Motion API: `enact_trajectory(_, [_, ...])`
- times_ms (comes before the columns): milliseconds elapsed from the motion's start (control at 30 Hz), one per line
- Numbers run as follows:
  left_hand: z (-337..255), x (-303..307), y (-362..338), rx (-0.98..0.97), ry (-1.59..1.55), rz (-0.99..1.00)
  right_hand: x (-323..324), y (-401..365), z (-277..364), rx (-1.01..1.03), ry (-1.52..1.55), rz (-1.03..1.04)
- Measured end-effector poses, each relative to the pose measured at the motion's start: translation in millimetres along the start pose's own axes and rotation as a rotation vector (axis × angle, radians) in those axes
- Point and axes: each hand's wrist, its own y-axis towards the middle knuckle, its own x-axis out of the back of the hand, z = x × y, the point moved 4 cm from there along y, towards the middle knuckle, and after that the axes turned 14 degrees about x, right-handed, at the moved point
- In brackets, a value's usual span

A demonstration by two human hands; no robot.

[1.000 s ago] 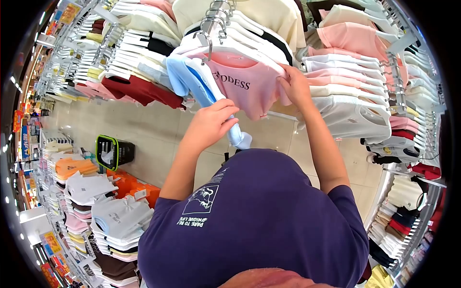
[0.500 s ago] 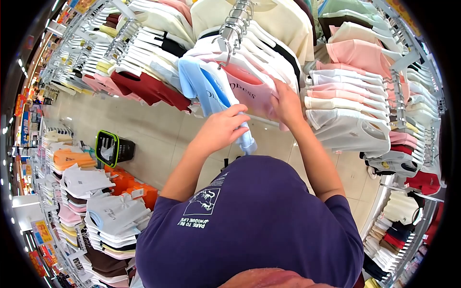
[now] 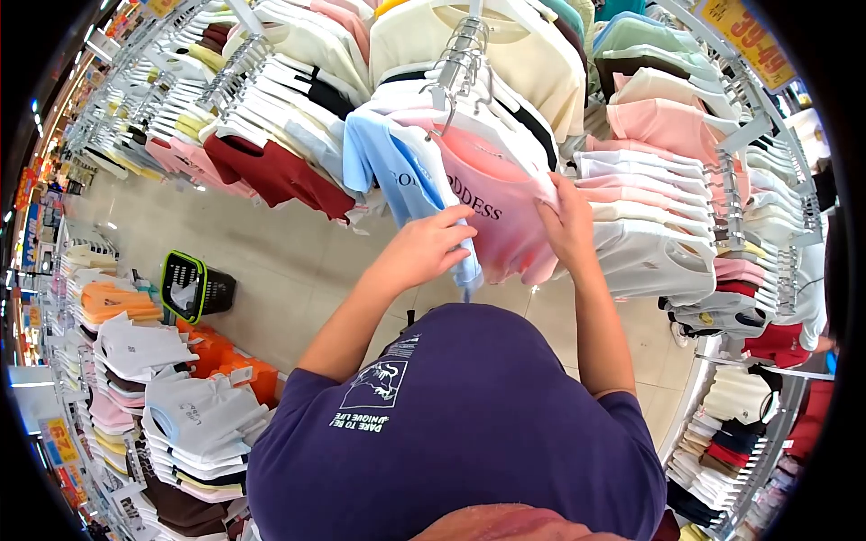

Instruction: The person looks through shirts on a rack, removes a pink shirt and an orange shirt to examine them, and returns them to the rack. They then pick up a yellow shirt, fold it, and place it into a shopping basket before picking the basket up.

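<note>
My left hand [image 3: 426,250] is closed on the sleeve side of a light blue T-shirt [image 3: 377,162] with dark lettering, which hangs edge-on to me. Just right of it, a pink T-shirt [image 3: 501,239] with "GODDESS"-like lettering faces me on a white hanger. The fingers of my right hand [image 3: 568,225] grip this pink T-shirt at its right shoulder and sleeve. Both garments hang at the front of a metal display arm [image 3: 458,59] crowded with hangers. Part of the lettering on each shirt is hidden in the folds.
Cream T-shirts [image 3: 492,50] hang behind, dark red ones [image 3: 275,167] to the left, and grey ones [image 3: 645,261] to the right. A black basket with a green rim [image 3: 180,287] stands on the tiled floor [image 3: 271,248]. More racks line both sides.
My right hand has moved right and slightly down, drawing the pink T-shirt out so more of its front shows. My left hand stays on the blue T-shirt.
</note>
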Motion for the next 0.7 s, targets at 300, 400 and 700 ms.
enact_trajectory(300, [11.8,-1.7,5.5,-0.098,-0.052,-0.052,98.9,-67.5,3.6,-0.234,0.213,-0.147])
enact_trajectory(400, [13.7,-2.9,12.3,-0.075,-0.065,0.022,133.5,-91.9,16.4,-0.316,0.252,-0.262])
enact_trajectory(700, [15.0,-18.0,38.5,-0.166,-0.143,-0.004,197.1,-150.1,67.8,-0.401,0.159,-0.322])
